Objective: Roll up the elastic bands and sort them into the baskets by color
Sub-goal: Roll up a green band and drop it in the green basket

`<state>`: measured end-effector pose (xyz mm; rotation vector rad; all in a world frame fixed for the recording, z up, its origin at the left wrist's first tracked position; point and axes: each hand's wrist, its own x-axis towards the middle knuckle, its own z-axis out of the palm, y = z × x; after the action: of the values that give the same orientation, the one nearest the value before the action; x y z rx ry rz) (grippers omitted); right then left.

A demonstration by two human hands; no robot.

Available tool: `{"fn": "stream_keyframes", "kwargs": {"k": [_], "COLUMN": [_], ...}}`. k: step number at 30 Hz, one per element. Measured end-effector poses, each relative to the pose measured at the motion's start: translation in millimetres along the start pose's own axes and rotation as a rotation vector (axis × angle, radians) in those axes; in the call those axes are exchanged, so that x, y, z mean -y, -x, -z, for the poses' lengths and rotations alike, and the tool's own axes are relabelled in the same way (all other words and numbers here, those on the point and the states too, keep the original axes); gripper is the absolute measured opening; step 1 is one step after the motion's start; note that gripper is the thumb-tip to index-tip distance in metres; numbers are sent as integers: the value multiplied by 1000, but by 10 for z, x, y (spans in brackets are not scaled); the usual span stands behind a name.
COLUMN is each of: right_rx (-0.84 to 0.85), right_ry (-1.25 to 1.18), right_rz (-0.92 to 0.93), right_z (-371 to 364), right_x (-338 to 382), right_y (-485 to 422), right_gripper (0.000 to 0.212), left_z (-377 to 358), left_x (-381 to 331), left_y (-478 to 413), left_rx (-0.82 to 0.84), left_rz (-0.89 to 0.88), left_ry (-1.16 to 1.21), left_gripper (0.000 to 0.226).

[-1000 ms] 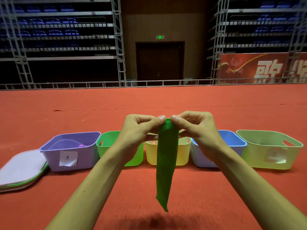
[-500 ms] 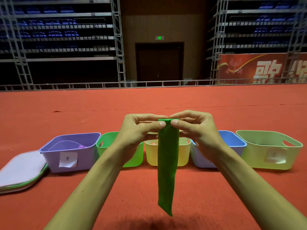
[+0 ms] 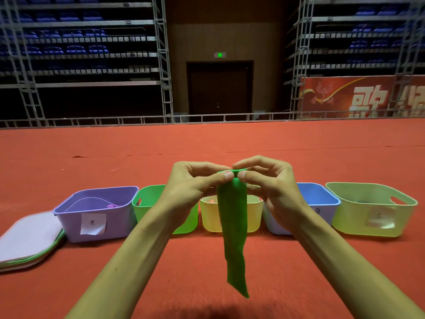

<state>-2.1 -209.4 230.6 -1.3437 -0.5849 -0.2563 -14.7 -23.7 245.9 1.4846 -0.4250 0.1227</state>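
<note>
Head view: the only view I have — every entry below comes from it.
Band (image 3: 232, 226): green, held in the air in front of the basket row; its top edge is folded over between the two thumbs, and the rest hangs free above the carpet (image 3: 207, 139).
Long axis: near vertical, running down from the hands toward the camera; the lower end twists slightly to the right and touches nothing.
Bearing from hands: the loose length lies straight below the pinch, midway between the wrists; neither hand is nearer.
Left hand (image 3: 193, 187): fingers curled, thumb and forefinger pinching the band's top edge from the left.
Right hand (image 3: 269, 185): the same pinch from the right, thumb tip just beside the left thumb; the other fingers curl behind the band, and I cannot tell whether they touch it.
Step, as I judge it: the roll is only begun — one small fold at the top, nearly the full length yet to wind.
Green basket (image 3: 147, 199): second from the left, partly behind the left forearm, lower left of the pinch; I take it as the destination.
Other baskets: purple basket (image 3: 99, 217), yellow basket (image 3: 207, 217), blue basket (image 3: 322, 196) and pale green basket (image 3: 372, 210) in the same row; the yellow basket sits directly behind the band.
</note>
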Motion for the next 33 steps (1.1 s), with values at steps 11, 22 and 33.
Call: {"fn": "stream_keyframes", "kwargs": {"k": [11, 22, 33], "right_rx": [-76, -94, -79], "right_ry": [92, 27, 86], "right_rz": [96, 163, 143], "right_z": [-13, -6, 91], "right_x": [-11, -44, -101], "right_y": [51, 67, 82], "right_gripper": [20, 17, 15], "left_z": [-16, -33, -77], "left_x": [-18, -9, 77], "left_y": [6, 7, 18], "left_rx": [16, -28, -40], "left_rz": [62, 80, 53], "left_ry": [46, 109, 77], "left_gripper": [40, 22, 23]}}
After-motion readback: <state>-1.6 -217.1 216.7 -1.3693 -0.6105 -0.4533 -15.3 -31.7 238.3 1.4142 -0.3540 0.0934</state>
